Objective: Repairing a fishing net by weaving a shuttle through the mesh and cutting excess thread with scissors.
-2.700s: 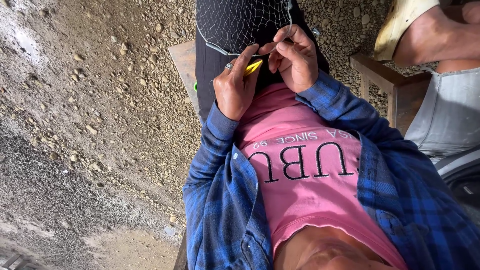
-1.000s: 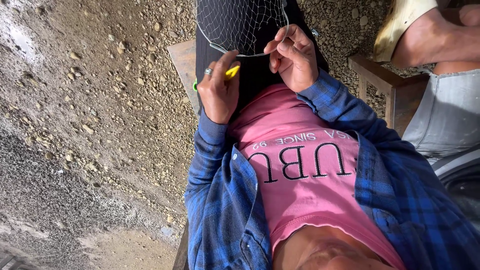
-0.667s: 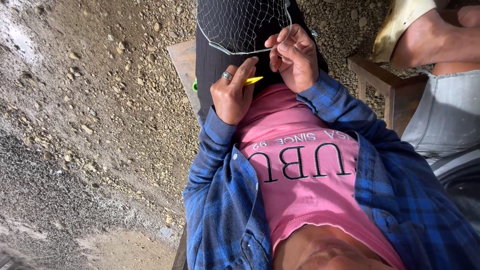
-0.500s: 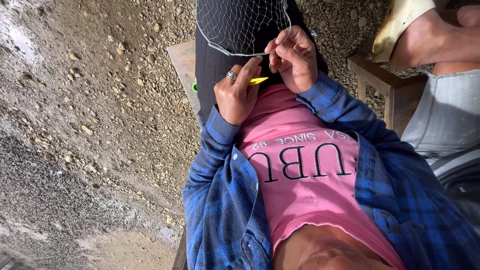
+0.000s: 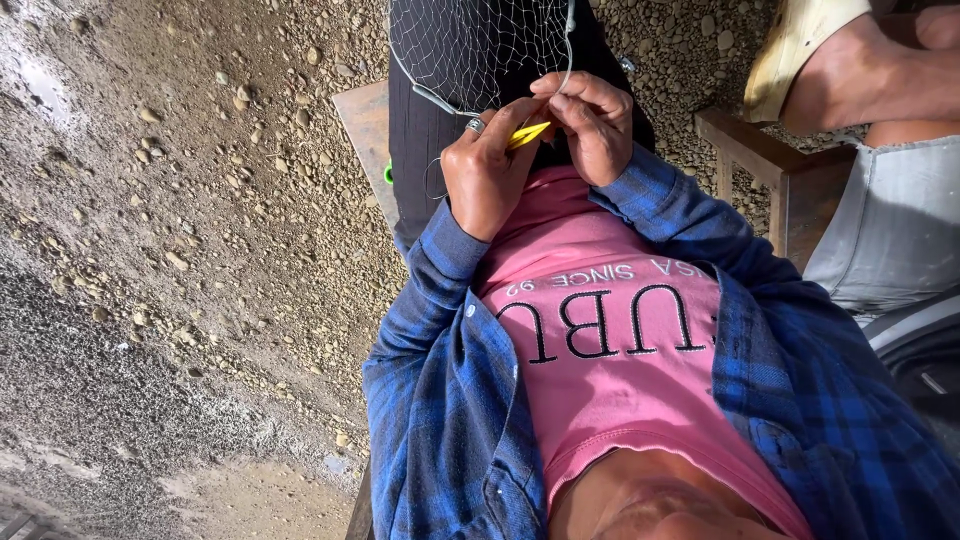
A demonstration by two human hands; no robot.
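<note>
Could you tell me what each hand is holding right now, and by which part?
The left hand pinches a small yellow tool by its near end. The right hand grips the edge cord of the net with its fingertips.

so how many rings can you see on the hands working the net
1. A silver ring sits on a finger of the left hand, which holds the yellow tool by the net. The right hand shows none, though its fingers are partly curled under.
</note>
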